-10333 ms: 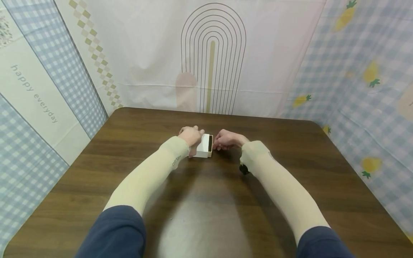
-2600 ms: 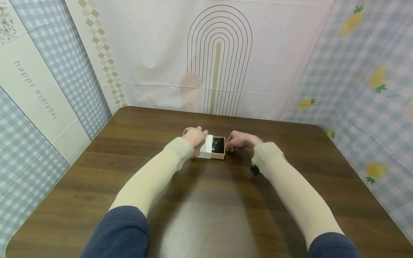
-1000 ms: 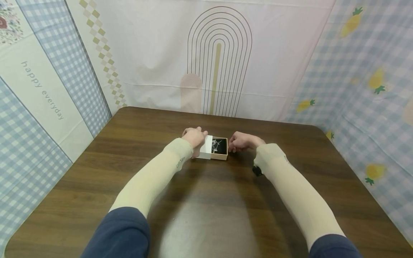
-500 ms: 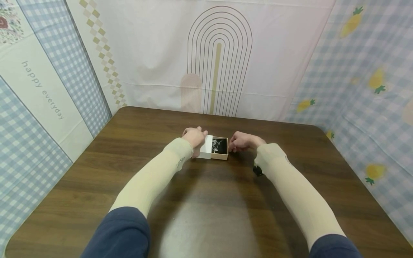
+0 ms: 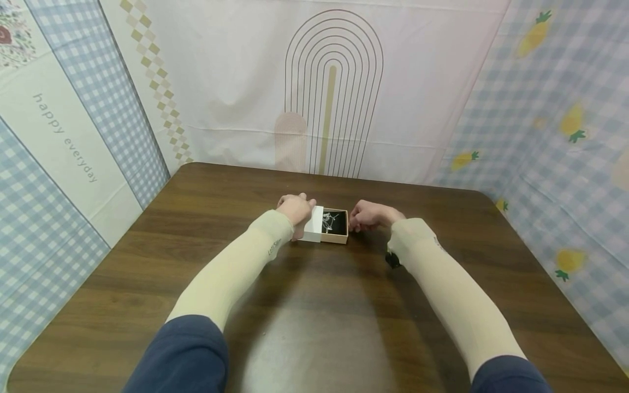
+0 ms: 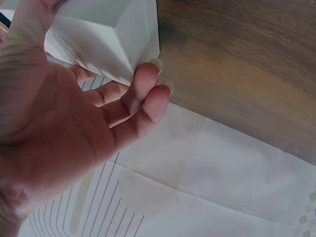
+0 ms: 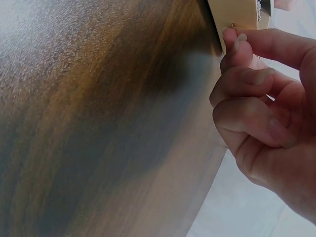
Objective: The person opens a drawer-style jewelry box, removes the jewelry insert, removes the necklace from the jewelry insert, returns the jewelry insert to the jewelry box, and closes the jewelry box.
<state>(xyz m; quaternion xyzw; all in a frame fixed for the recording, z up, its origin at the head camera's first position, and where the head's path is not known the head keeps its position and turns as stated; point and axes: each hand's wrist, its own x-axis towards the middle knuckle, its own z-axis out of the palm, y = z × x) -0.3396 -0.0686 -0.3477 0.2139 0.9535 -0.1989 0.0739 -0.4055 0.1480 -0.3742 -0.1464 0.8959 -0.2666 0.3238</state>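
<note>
A small drawer-style jewelry box lies near the table's far middle. My left hand (image 5: pixel 295 210) grips its white sleeve (image 5: pixel 313 225); in the left wrist view the fingers curl at the sleeve's (image 6: pixel 96 34) edge. Out of the sleeve's right side stands the tan drawer (image 5: pixel 335 239), with a black lining and a thin silver chain-like piece of jewelry (image 5: pixel 329 221) on it. At the drawer's right end is my right hand (image 5: pixel 367 215). Its thumb and index finger pinch at a tiny pull loop (image 7: pixel 233 25) on the end wall, mostly covered by the fingertips.
The brown wooden table (image 5: pixel 304 327) extends around the box on all sides. Behind it hangs a white patterned cloth (image 5: pixel 236 82), with blue checked cloth (image 5: pixel 550 164) to the right. A black wrist device (image 5: pixel 392 260) shows under the right sleeve.
Over the earlier frames the drawer has slid rightward out of the sleeve with my right hand, baring the jewelry. In the last half second hardly anything moves; my left hand keeps its place.
</note>
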